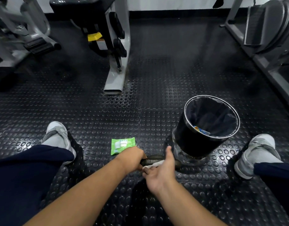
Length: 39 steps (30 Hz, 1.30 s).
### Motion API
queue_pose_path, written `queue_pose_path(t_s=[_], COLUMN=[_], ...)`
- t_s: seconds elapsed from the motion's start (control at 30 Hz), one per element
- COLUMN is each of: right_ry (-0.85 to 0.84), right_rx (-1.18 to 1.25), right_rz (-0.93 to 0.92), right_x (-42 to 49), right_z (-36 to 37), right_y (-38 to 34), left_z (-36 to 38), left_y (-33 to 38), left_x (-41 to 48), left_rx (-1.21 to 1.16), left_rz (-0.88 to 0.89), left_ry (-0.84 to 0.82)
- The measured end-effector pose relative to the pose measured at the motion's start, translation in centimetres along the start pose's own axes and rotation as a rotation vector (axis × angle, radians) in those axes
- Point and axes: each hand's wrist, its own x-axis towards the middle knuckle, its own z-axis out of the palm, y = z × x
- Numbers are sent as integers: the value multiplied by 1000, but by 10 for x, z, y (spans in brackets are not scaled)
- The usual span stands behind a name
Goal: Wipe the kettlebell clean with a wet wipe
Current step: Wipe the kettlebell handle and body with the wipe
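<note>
Kettlebell (153, 159) sits on the studded rubber floor (156, 82) between the person's feet, low centre of view. Only its dark handle shows clearly between the hands; the body below is lost in shadow and behind the forearms. A black bin (189, 141) with a liner stands just beside it on the right and looks light and easy to knock. A swing of the right arm during a wide stroke could tip it. The left hand (132, 158) has its fingers wrapped round the left end of the handle, steadying it. If that grip loosens on a damp handle, the bell could likely lean or roll toward a shoe (257, 154). The right hand (161, 172) has its thumb up and its fingers curled, pinching the wet wipe (154, 164) against the handle. A green wipe pack (122, 145) lies flat on the floor just beyond the left hand, within reach; whether its flap is sealed, cannot tell. The wipe is bunched small, so it touches only a narrow strip. The main risk is patchy cleaning, with the handle done and the underside and body skipped. It could also slip from the fingers onto the dirty floor and smear grime back.
</note>
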Motion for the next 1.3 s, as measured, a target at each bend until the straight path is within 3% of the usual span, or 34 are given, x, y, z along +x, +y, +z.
queue_pose_path(t_s=[0.2,0.37,0.53,0.7,0.93,1.03,1.17,1.3], right_ry=[91,-24,7,111,33,-15,58,18], right_rx=[106,17,52,161,-9,32,133,83], right_rz=[-41,7,41,-91,-32,34,-12,-8], right_x=[-14,-14,-10,-23,-16,-18,-26,-20], right_z=[-19,5,1,-13,12,6,-11,-3], right_y=[-48,-10,-13,-43,2,-15,-53,-44], left_z=[-1,-4,-4,-3,-4,-2,1,1], left_y=[1,5,7,6,11,10,6,6], left_x=[2,-2,-1,2,-2,0,2,3], left_rx=[-18,19,41,16,76,46,-12,-12], left_rz=[-12,-8,-16,-38,-39,-48,-55,-55], left_ry=[-17,20,-1,-17,16,-1,-3,1])
